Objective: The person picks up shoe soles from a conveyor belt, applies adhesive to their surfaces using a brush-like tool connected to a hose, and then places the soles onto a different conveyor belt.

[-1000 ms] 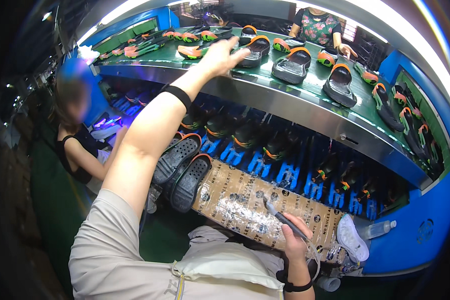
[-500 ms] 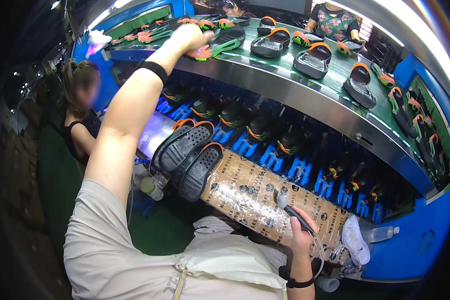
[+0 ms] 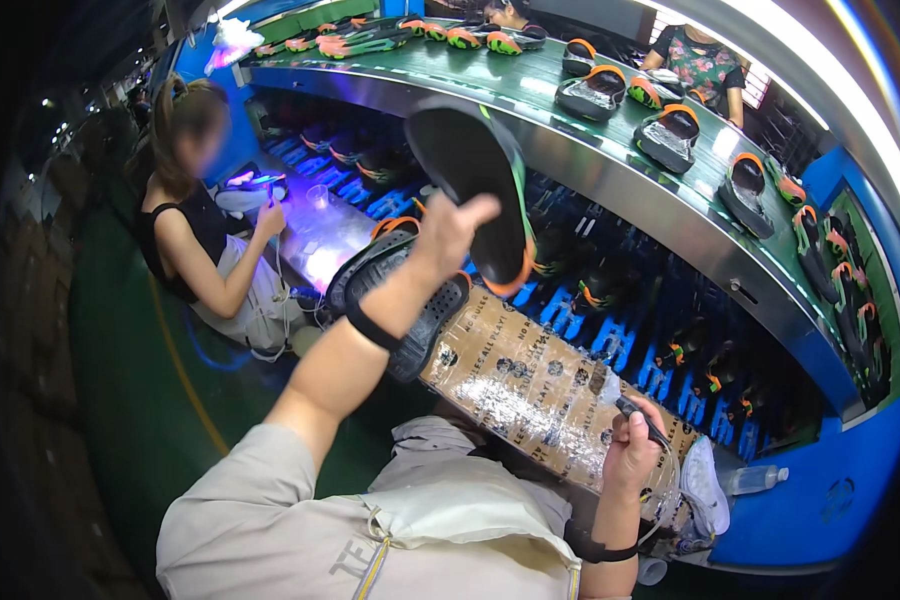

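My left hand is closed around a black clog with green and orange trim. It is lifted off the belt, its dark flat side showing and its orange-edged end pointing down. Below that wrist, several black perforated clogs with orange straps lie together at the left end of the wrapped board. In my right hand is a black-handled brush with thin tubing running from it. The bristle end is over the board, which is brown printed cardboard under clear film; contact cannot be made out.
A green conveyor belt carries several clogs behind a metal edge. Under it, blue racks hold more shoes. A white shoe-shaped piece and clear bottle are at right. A co-worker sits at left; others stand beyond the belt.
My left hand has come back from the belt toward me, bringing a clog with it. My right hand with the brush has shifted slightly right. The view has turned a little left.
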{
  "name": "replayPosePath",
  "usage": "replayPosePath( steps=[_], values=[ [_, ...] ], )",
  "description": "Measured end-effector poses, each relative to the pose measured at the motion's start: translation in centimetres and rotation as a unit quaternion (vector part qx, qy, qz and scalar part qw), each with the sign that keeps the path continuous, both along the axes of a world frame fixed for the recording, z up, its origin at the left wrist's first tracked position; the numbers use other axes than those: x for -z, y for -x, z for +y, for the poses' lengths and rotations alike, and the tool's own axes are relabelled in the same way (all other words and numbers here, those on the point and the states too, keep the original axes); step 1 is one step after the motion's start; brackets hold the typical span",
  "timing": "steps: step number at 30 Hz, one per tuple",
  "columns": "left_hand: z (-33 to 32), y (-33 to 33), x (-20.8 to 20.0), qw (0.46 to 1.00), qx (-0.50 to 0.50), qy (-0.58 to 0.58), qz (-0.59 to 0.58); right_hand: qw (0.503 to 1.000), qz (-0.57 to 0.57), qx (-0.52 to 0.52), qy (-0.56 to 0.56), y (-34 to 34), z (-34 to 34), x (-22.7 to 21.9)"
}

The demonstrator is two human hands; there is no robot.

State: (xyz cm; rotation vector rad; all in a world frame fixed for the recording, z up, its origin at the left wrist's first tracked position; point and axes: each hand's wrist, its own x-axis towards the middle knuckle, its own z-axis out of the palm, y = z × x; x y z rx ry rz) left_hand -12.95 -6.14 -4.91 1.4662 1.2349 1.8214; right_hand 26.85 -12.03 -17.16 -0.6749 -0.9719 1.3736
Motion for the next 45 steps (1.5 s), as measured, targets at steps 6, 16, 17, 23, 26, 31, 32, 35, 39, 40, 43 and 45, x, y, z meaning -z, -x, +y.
replayPosePath(
  steps=[6,16,17,23,26,31,32,35,39,40,43,45],
  values=[
    [-5.9,-6.4,12.9,0.873,0.213,0.226,-0.375,1.000,-0.009,-0.023,0.004,1.1,-0.2,-1.4],
    [-8.8,-12.9,16.2,0.798,0.283,0.224,-0.483,0.990,-0.134,-0.036,-0.003,8.2,0.9,-3.5],
    [-8.9,-13.0,16.3,0.789,0.286,0.227,-0.493,0.987,-0.156,-0.028,-0.003,8.6,1.2,-3.5],
    [-8.7,-14.2,16.3,0.795,0.281,0.226,-0.488,0.965,-0.249,0.020,-0.084,10.4,1.5,-3.2],
    [-7.8,-13.3,16.6,0.790,0.313,0.187,-0.493,0.914,-0.344,-0.015,-0.213,9.4,0.2,-3.5],
    [-7.4,-11.5,16.7,0.773,0.332,0.197,-0.503,0.807,-0.498,-0.228,-0.218,5.8,-1.9,-8.8],
    [-7.4,-11.6,16.7,0.766,0.352,0.199,-0.500,0.783,-0.518,-0.269,-0.216,5.3,-1.8,-9.3],
    [-7.7,-12.2,16.3,0.737,0.345,0.180,-0.553,0.871,-0.417,-0.149,-0.212,6.1,-0.9,-8.7],
    [-8.7,-13.7,15.7,0.751,0.337,0.174,-0.541,0.902,-0.345,0.045,-0.257,9.5,0.9,-7.2],
    [-9.0,-14.2,15.6,0.766,0.312,0.180,-0.533,0.900,-0.334,0.052,-0.277,9.9,1.1,-6.6],
    [-9.5,-13.7,15.4,0.795,0.299,0.174,-0.498,0.842,-0.346,-0.086,-0.406,10.1,1.4,-6.1],
    [-9.5,-12.7,15.5,0.803,0.304,0.184,-0.479,0.879,-0.308,-0.148,-0.332,9.5,1.5,-6.4]
  ],
)
